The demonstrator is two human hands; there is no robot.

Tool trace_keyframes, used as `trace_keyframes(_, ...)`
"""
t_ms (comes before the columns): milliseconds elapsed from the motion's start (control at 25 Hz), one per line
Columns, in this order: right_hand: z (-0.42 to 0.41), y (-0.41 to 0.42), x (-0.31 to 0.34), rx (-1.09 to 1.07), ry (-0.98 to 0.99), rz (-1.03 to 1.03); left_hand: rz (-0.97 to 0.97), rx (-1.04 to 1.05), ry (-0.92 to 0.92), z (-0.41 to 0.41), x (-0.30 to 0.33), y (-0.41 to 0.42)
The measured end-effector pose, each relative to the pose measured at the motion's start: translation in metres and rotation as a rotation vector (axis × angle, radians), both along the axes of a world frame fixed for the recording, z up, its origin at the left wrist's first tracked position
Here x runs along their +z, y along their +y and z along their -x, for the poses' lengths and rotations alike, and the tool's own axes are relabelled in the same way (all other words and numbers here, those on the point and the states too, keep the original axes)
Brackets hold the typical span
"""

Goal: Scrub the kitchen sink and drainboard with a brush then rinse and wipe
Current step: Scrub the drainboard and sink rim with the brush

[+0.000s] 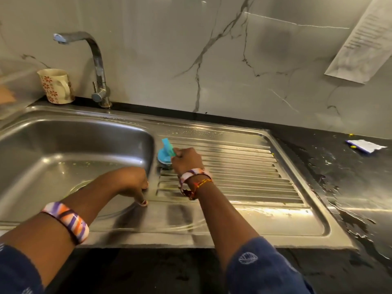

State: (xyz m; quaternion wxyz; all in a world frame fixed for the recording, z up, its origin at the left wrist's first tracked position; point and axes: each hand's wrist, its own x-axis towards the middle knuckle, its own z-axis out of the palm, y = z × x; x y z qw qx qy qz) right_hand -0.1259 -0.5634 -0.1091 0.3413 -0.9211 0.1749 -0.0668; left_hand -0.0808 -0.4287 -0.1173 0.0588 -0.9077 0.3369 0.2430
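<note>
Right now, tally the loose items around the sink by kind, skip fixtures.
Brush: 1, blue brush, gripped by the right hand on the drainboard
Mug: 1, floral mug behind the sink
Paper: 2, paper scrap on the counter, printed sheet on the wall
Total: 4

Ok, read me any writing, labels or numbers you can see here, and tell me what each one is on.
None can be read.
Paper sheet on the wall: lines of print, too blurred.
Paper scrap on the counter: no text can be made out.
Cup: flower pattern only.
Brush: no label visible.
</note>
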Motion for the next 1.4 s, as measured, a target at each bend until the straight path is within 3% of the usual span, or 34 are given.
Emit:
trace_keyframes(200,0.031,-0.091,-0.008,-0.115,-0.017,-0.036,-0.003,0.001,-0.057,-0.005,-0.004,-0.003)
trace_keyframes(400,0.095,-0.226,0.013,-0.51,0.095,0.002,0.025,-0.013,-0.102,-0.004,-0.004,-0.01)
trace_keyframes(520,0.099,-0.247,0.024,-0.63,0.18,0.0,0.053,0.0,-0.096,-0.003,-0.003,-0.01)
trace_keyframes(600,0.085,-0.219,0.025,-0.534,0.194,0.109,0.073,-0.001,-0.088,-0.004,-0.005,-0.009)
trace_keyframes(720,0.047,-0.138,0.02,-0.197,0.153,0.275,0.059,-0.027,-0.074,-0.005,-0.007,-0.009)
trace_keyframes(840,0.003,-0.053,0.002,0.014,0.04,0.057,0.008,-0.045,-0.096,-0.005,-0.005,-0.012)
trace_keyframes(960,-0.017,-0.032,-0.014,0.053,-0.016,-0.276,-0.026,-0.039,-0.087,-0.006,-0.004,-0.015)
trace_keyframes(1200,0.054,-0.173,0.001,-0.319,0.056,-0.241,0.007,-0.053,-0.099,-0.012,-0.013,-0.009)
trace_keyframes(1400,0.086,-0.246,0.022,-0.748,0.149,0.01,0.06,-0.036,-0.074,-0.019,-0.016,-0.006)
